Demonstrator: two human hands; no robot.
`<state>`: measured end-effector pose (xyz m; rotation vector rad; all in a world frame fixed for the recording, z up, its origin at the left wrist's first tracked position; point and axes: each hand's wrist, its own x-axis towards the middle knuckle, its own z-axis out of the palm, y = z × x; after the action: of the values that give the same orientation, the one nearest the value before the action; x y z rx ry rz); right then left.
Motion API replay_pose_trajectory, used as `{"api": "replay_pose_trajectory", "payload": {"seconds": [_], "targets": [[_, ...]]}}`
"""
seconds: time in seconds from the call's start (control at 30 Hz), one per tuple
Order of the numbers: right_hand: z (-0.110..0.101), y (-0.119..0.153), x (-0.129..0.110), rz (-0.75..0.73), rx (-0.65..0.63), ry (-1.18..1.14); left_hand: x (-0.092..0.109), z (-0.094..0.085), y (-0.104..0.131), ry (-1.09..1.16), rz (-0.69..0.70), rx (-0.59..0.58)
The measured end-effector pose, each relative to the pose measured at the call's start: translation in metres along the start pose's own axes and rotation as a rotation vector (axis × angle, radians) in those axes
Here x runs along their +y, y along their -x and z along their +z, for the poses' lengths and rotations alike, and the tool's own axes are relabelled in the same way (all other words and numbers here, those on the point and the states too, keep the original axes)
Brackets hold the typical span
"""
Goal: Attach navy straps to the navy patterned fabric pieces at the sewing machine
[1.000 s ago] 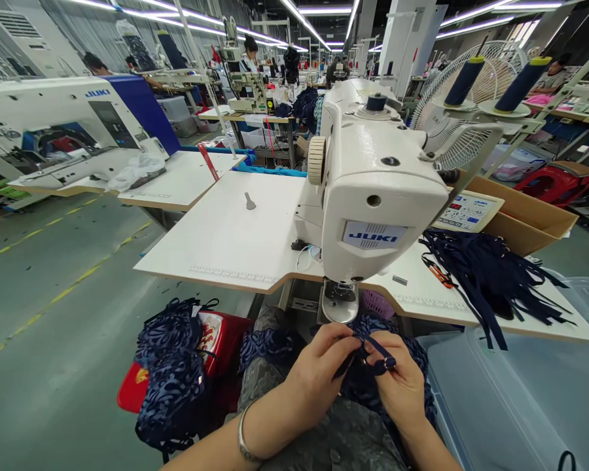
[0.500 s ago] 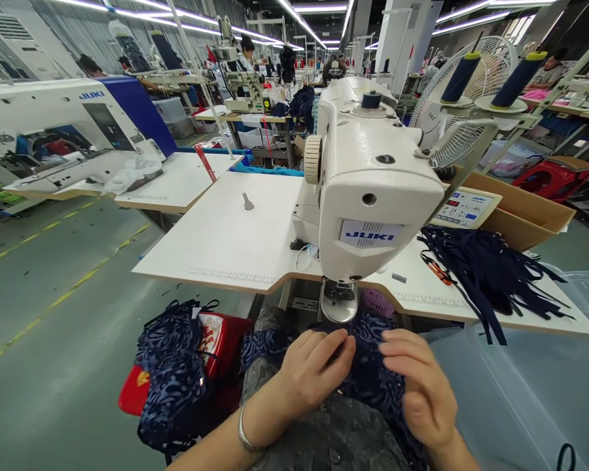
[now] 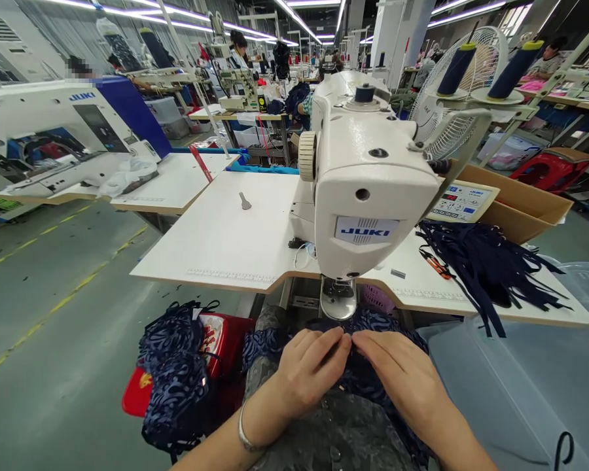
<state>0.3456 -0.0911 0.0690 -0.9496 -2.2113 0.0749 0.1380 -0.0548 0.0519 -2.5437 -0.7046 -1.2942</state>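
Dark navy patterned fabric (image 3: 368,379) lies over my lap, below the head of a white JUKI sewing machine (image 3: 373,190). My left hand (image 3: 311,366), with a silver bangle at the wrist, pinches the fabric's upper edge. Against its fingertips, my right hand (image 3: 402,373) is closed in a pinch at the same edge. The exact bit of cloth between the fingers is too small to make out. Just above both hands sits the machine's rounded metal sewing plate (image 3: 338,306).
On the left, more patterned garments (image 3: 174,373) are heaped on a red stool (image 3: 228,340). Navy straps (image 3: 476,261) and orange-handled snips (image 3: 436,267) lie on the right tabletop, above a clear plastic bin (image 3: 515,386). A metal piece (image 3: 245,201) rests on the white table (image 3: 216,242).
My right hand has come in leftward from beside the fabric, its raised fingers closing next to my left fingertips. My left hand keeps its pinch. The view has shifted slightly.
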Motion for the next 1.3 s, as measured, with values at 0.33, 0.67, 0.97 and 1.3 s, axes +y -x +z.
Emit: {"api": "replay_pose_trajectory", "payload": {"seconds": [0.33, 0.67, 0.97, 1.3], "targets": [[0.007, -0.006, 0.006, 0.178, 0.124, -0.025, 0.002, -0.001, -0.004, -0.003, -0.001, 0.001], [0.000, -0.002, 0.008, 0.328, 0.100, -0.187, 0.002, 0.000, 0.000, -0.003, -0.034, 0.013], [0.003, -0.015, 0.004, 0.055, 0.037, -0.011, 0.001, 0.001, 0.001, 0.010, -0.029, -0.001], [0.000, 0.002, 0.026, 0.448, 0.211, -0.116, 0.000, 0.001, -0.003, 0.114, -0.199, -0.019]]}}
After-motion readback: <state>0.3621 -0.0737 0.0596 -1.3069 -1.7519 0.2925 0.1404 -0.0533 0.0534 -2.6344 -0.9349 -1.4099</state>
